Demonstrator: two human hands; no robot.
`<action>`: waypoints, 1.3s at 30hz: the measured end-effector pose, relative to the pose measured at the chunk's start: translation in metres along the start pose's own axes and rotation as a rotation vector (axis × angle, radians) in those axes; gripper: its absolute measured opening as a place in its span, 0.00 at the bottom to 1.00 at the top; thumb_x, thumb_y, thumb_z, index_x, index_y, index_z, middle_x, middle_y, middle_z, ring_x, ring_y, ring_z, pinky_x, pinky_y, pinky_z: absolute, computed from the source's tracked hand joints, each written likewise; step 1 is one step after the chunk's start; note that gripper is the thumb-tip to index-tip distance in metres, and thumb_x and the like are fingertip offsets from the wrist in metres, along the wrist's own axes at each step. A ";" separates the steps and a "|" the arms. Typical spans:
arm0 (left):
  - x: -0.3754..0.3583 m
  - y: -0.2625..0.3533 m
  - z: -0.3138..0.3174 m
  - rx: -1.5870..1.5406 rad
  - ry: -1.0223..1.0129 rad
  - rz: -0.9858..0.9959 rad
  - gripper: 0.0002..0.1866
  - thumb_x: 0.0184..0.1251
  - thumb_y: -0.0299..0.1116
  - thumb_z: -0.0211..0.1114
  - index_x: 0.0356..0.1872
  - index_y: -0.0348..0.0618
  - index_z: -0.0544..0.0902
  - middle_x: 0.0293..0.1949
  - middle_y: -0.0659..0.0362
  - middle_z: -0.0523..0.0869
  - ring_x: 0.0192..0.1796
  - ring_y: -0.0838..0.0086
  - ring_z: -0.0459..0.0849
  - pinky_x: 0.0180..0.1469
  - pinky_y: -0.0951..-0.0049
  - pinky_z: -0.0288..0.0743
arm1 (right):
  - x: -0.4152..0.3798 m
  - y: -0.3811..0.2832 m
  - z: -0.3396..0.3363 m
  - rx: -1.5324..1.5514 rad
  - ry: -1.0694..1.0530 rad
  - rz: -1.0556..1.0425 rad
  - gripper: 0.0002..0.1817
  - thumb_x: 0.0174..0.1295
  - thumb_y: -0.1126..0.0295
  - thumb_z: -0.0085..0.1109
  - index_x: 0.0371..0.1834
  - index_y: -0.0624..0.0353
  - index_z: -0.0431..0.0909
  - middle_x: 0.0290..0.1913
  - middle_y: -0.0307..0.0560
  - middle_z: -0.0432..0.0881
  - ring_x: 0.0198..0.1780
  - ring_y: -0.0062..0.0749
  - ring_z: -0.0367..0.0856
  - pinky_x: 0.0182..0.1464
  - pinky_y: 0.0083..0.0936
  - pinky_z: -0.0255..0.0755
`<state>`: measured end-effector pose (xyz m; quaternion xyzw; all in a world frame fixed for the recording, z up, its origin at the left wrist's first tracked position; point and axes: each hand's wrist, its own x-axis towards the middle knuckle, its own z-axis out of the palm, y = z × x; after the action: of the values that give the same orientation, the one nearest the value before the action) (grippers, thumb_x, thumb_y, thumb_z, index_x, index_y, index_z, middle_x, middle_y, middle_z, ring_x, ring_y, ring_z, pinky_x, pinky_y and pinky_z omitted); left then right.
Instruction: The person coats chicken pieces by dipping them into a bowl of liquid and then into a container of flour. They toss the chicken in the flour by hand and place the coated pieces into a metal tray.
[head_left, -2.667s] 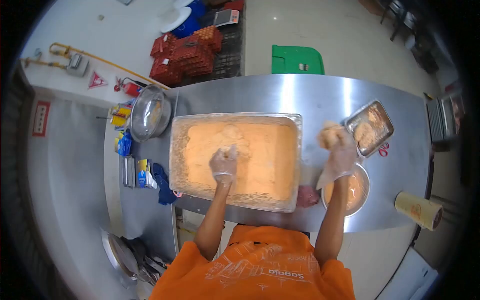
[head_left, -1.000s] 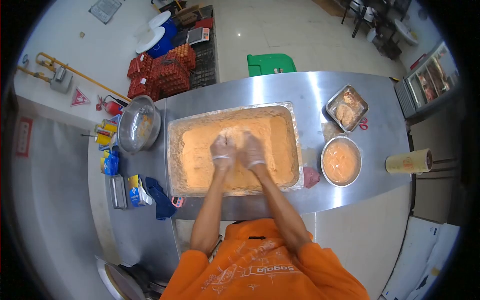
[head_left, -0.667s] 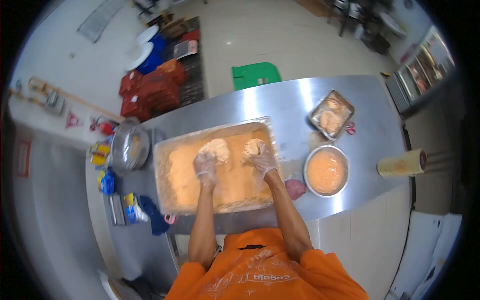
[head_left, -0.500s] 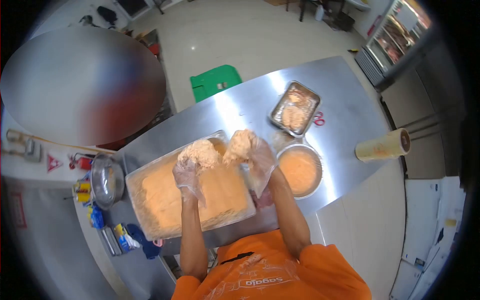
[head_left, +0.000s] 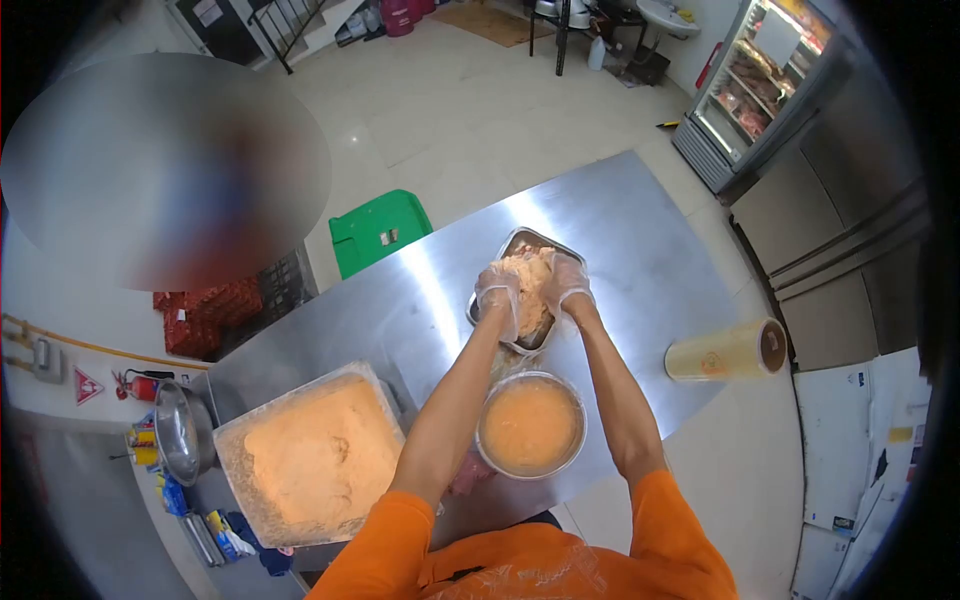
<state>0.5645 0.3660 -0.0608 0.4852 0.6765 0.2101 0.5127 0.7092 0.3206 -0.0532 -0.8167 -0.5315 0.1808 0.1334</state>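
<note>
My left hand (head_left: 499,297), in a clear plastic glove, is at the left side of a small metal tray (head_left: 508,240). Its fingers curl round a breaded piece of meat (head_left: 522,270). Opposite it, my gloved right hand (head_left: 568,282) grips a second breaded piece (head_left: 541,268) over the tray. The two pieces touch, and the fingers partly hide them. More coated meat (head_left: 532,318) lies in the tray below my hands. Just nearer to me stands a round bowl (head_left: 581,436) of orange breading mix (head_left: 530,425).
A large tub (head_left: 228,452) of orange flour stands at the left of the steel table (head_left: 630,230). A big roll of plastic film (head_left: 715,352) lies at the right. A metal bowl (head_left: 180,430) is far left. A green stool (head_left: 380,232) stands beyond the table; a blurred person is at upper left.
Both hands have moved right and away from the large flour tub to the metal tray, carrying the breaded pieces. The camera view has shifted, and the red scissors no longer show.
</note>
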 end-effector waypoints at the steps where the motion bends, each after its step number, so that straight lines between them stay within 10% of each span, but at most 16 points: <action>1: 0.008 -0.004 0.005 0.054 -0.029 -0.088 0.15 0.64 0.36 0.67 0.46 0.35 0.87 0.42 0.52 0.91 0.39 0.65 0.88 0.45 0.62 0.83 | -0.013 -0.005 -0.012 0.053 0.000 0.040 0.27 0.53 0.69 0.65 0.60 0.55 0.83 0.58 0.60 0.86 0.61 0.52 0.84 0.65 0.39 0.76; 6: 0.001 0.013 -0.032 -0.106 -0.241 -0.135 0.12 0.70 0.35 0.62 0.42 0.38 0.88 0.37 0.56 0.89 0.37 0.70 0.88 0.40 0.65 0.88 | -0.025 -0.009 -0.036 0.225 0.020 0.106 0.30 0.53 0.69 0.65 0.65 0.51 0.82 0.60 0.59 0.85 0.62 0.53 0.83 0.65 0.39 0.76; 11: -0.012 -0.031 -0.092 0.080 -0.260 0.373 0.12 0.74 0.30 0.59 0.46 0.34 0.88 0.34 0.58 0.89 0.34 0.73 0.88 0.36 0.69 0.85 | -0.041 -0.018 -0.006 0.155 0.251 0.133 0.25 0.57 0.73 0.61 0.61 0.63 0.81 0.58 0.62 0.85 0.59 0.54 0.84 0.65 0.39 0.77; 16: -0.173 -0.076 -0.247 -0.382 0.058 0.196 0.11 0.74 0.33 0.62 0.43 0.38 0.89 0.35 0.54 0.91 0.35 0.73 0.90 0.39 0.70 0.85 | -0.157 -0.155 -0.009 1.326 -0.211 0.070 0.18 0.63 0.81 0.59 0.56 0.61 0.83 0.53 0.50 0.87 0.49 0.37 0.88 0.47 0.26 0.85; 18: -0.203 -0.143 -0.293 -0.892 0.199 0.205 0.11 0.73 0.36 0.65 0.39 0.41 0.90 0.33 0.52 0.91 0.35 0.70 0.90 0.39 0.64 0.84 | -0.203 -0.204 0.024 1.322 -0.352 -0.161 0.18 0.62 0.82 0.61 0.56 0.58 0.84 0.52 0.51 0.88 0.49 0.34 0.88 0.48 0.27 0.84; 20: -0.234 -0.196 -0.367 0.035 0.621 0.300 0.11 0.73 0.35 0.65 0.43 0.38 0.89 0.36 0.49 0.91 0.35 0.66 0.91 0.42 0.66 0.85 | -0.238 -0.250 0.060 1.057 -0.394 -0.404 0.17 0.62 0.78 0.63 0.54 0.56 0.85 0.52 0.53 0.88 0.49 0.35 0.88 0.49 0.29 0.84; 21: -0.238 -0.225 -0.402 0.281 0.641 0.030 0.16 0.70 0.41 0.68 0.50 0.41 0.88 0.49 0.48 0.91 0.49 0.59 0.91 0.51 0.62 0.84 | -0.250 -0.275 0.084 0.792 -0.388 -0.524 0.16 0.62 0.74 0.64 0.54 0.56 0.86 0.53 0.56 0.88 0.48 0.37 0.89 0.49 0.30 0.84; 25: -0.204 -0.332 -0.476 0.509 0.603 0.159 0.26 0.64 0.42 0.67 0.59 0.35 0.83 0.59 0.38 0.85 0.62 0.48 0.83 0.64 0.55 0.77 | -0.290 -0.350 0.193 -0.149 -0.459 -0.507 0.17 0.67 0.61 0.59 0.49 0.61 0.87 0.51 0.59 0.88 0.53 0.49 0.88 0.52 0.41 0.81; 31: -0.132 -0.367 -0.519 0.627 0.137 0.083 0.30 0.58 0.41 0.68 0.59 0.31 0.81 0.59 0.36 0.84 0.62 0.47 0.83 0.62 0.56 0.79 | -0.317 -0.345 0.330 -0.123 -0.602 -0.392 0.19 0.60 0.61 0.58 0.46 0.62 0.87 0.50 0.62 0.88 0.54 0.49 0.87 0.54 0.40 0.80; 32: -0.135 -0.354 -0.525 0.644 0.077 0.033 0.29 0.57 0.41 0.68 0.58 0.32 0.82 0.58 0.36 0.84 0.61 0.47 0.84 0.61 0.56 0.79 | -0.322 -0.341 0.325 -0.299 -0.544 -0.566 0.22 0.58 0.63 0.59 0.53 0.62 0.86 0.49 0.60 0.89 0.55 0.51 0.87 0.56 0.41 0.80; 35: -0.153 -0.339 -0.529 0.538 0.100 0.057 0.28 0.56 0.40 0.70 0.57 0.35 0.83 0.57 0.38 0.85 0.59 0.49 0.86 0.59 0.56 0.81 | -0.350 -0.381 0.265 0.106 -0.322 -0.085 0.26 0.60 0.69 0.60 0.64 0.63 0.79 0.54 0.61 0.87 0.58 0.51 0.86 0.57 0.39 0.80; 39: -0.134 -0.359 -0.521 0.431 0.136 0.170 0.29 0.56 0.38 0.72 0.59 0.36 0.82 0.58 0.40 0.86 0.59 0.50 0.86 0.58 0.56 0.81 | -0.367 -0.408 0.233 0.172 -0.252 -0.006 0.35 0.56 0.65 0.65 0.69 0.64 0.72 0.54 0.65 0.86 0.59 0.57 0.84 0.59 0.44 0.78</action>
<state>-0.0612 0.2023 -0.0750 0.6232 0.6955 0.1357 0.3310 0.1366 0.1531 -0.0392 -0.7716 -0.5288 0.3265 0.1356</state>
